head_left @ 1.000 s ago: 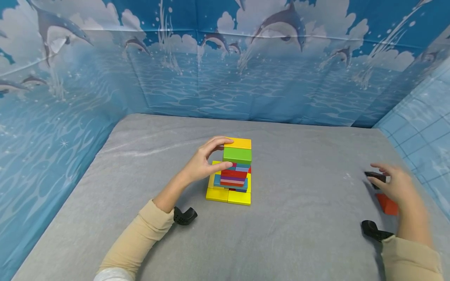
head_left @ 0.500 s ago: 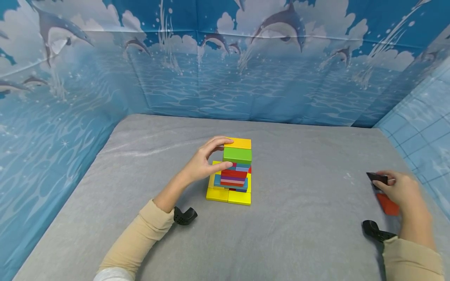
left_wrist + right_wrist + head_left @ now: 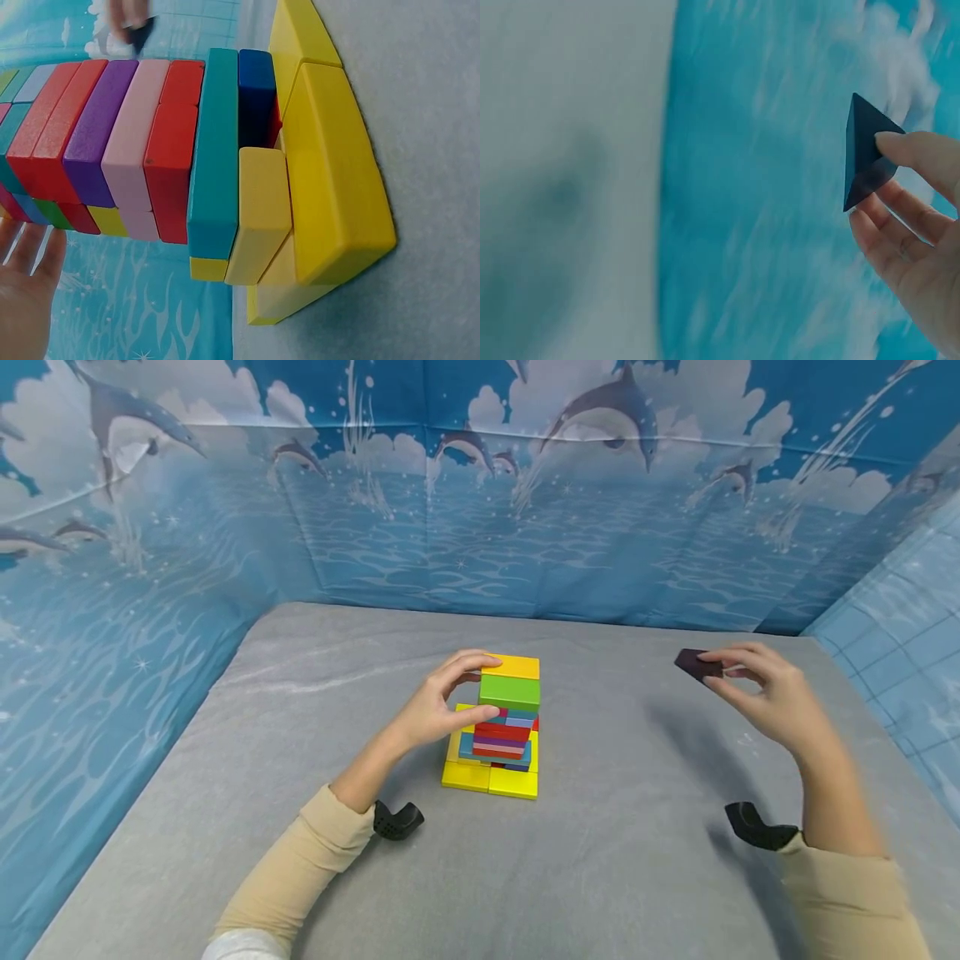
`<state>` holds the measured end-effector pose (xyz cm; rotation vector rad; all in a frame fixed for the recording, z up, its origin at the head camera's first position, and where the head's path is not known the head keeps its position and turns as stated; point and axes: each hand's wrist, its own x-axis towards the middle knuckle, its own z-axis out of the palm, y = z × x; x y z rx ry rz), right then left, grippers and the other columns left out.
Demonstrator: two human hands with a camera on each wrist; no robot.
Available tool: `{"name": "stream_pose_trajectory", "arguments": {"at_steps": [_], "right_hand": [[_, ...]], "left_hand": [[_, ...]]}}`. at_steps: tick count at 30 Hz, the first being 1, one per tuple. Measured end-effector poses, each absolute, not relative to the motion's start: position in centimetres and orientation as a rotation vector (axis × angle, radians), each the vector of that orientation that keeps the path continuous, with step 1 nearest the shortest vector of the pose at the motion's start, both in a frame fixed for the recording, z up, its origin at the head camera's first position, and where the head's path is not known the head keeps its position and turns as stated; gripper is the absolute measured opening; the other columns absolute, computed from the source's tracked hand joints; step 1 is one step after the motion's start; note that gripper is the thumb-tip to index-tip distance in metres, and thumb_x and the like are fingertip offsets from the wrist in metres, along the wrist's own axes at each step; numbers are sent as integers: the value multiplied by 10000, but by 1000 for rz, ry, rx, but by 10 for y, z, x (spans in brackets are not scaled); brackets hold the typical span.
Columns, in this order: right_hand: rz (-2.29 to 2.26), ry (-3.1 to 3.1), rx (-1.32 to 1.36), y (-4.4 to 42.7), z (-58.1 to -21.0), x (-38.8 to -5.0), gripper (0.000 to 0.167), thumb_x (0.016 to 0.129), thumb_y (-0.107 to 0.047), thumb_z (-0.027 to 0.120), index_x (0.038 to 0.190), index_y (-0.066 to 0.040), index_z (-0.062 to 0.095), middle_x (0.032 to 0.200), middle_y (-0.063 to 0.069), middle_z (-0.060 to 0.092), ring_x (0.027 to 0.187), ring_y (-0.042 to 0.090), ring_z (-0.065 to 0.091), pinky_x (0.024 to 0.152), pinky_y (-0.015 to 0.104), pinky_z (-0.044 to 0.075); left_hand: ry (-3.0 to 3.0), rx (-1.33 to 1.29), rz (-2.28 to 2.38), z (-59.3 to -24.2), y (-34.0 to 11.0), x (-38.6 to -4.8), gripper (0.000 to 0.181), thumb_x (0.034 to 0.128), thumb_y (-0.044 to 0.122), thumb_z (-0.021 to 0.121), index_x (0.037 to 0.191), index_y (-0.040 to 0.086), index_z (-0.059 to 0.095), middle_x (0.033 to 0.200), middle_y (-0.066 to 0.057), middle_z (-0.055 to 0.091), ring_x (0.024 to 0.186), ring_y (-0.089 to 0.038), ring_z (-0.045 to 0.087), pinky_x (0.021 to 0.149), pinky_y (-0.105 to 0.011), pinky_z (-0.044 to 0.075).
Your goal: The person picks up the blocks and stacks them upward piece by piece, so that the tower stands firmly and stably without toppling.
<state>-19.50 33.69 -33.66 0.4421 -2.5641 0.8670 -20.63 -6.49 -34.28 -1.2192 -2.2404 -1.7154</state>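
Note:
A tower of coloured blocks (image 3: pixel 501 732) stands upright on flat yellow blocks (image 3: pixel 513 783), topped by a green block (image 3: pixel 510 692) and a yellow-orange block (image 3: pixel 517 667). My left hand (image 3: pixel 431 706) rests against its upper left side, fingertips by the top block and thumb lower at the near side. In the left wrist view the fingers (image 3: pixel 26 251) look straight beside the stack. Off to the right, my right hand (image 3: pixel 765 693) pinches a dark triangular block (image 3: pixel 699 665) in the air. Thumb and fingers grip this block (image 3: pixel 868 146) in the right wrist view.
A grey cloth (image 3: pixel 600 860) covers the table. Behind it hangs a blue dolphin-printed curtain (image 3: pixel 480 527), which continues along the left and right sides. Black curved mounts (image 3: pixel 397 821) sit at both wrists. The right forearm covers the spot where a red block lay.
My right hand has taken hold of the dark triangular block beside the red block, lifted it and carried it leftward and away from me. The left hand and the tower stay in place.

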Motion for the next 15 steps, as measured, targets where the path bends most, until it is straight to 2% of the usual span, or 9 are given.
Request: {"name": "stream_pose_trajectory", "arguments": {"at_steps": [3,7,11,15], "right_hand": [[927,-2441,681,300,-320,-199,286,798,65,645,1074,-10,645,1080,-55,532,969,-50,476,830,48,365],[1027,-2359,948,255,-303,-203,355,755,133,651,1080,-10,644,1104,51,563,984,23,508,840,115,414],[1084,-2376,1077,217,-294,-206,374,769,92,663,1117,-41,630,1132,67,572,986,69,520,831,155,445],[1103,-2412,1136,190,-292,-212,355,795,22,669,1140,-45,610,1131,61,590,973,126,549,824,246,479]], "left_hand": [[-2237,-1221,-1724,-344,-64,-208,494,782,-75,647,1239,-69,461,1293,-209,427,1133,-263,436,958,-314,406],[-2230,-1226,-1739,-344,-64,-207,522,773,-110,633,1254,-83,433,1300,-226,412,1135,-286,430,963,-384,402],[-2214,-1235,-1773,-345,-64,-208,578,777,-112,628,1294,-91,370,1319,-245,389,1154,-317,417,966,-480,376],[-2204,-1233,-1819,-354,-64,-215,624,809,-42,641,1343,-57,319,1363,-229,354,1189,-333,394,980,-511,348]]}}
